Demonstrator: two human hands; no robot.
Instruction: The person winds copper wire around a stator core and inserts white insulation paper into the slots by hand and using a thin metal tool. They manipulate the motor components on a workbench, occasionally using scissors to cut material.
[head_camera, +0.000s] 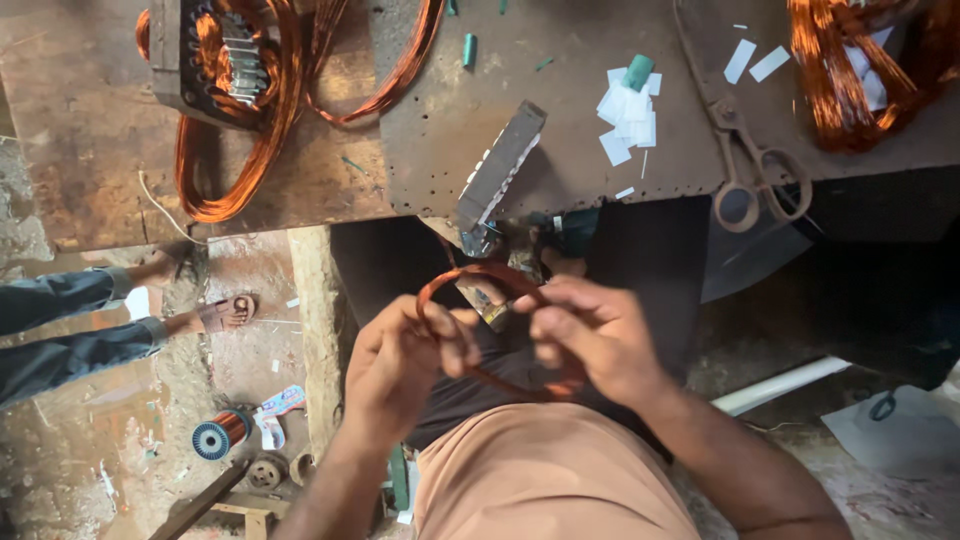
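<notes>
**Copper coil held in both hands below the desk edge**

Copper wire coil (497, 325), a small reddish loop, sits between the two hands in front of the person's lap, just below the near edge of the desk (560, 170). Left hand (400, 365) is closed around the loop's left side, fingers curled over the wire. Right hand (590, 335) grips the right side, fingers bent over the strand; the lower arc of the loop passes under this hand.

On the desk: a grey laminated metal block (500, 165) lying tilted at the edge, just above the coil; it may touch the top of the loop, view unclear. A stack of white paper slips (628, 120) with a green cap on top lies right of the block. Rusty scissors (745, 165) lie further right. A stator core (215, 65) with large copper windings (245, 150) draped through it sits at far left; another copper bundle (850, 80) at far right.

Floor, lower left: a wire spool (218, 435). Another person's sandalled foot (228, 313) nearby.
</notes>
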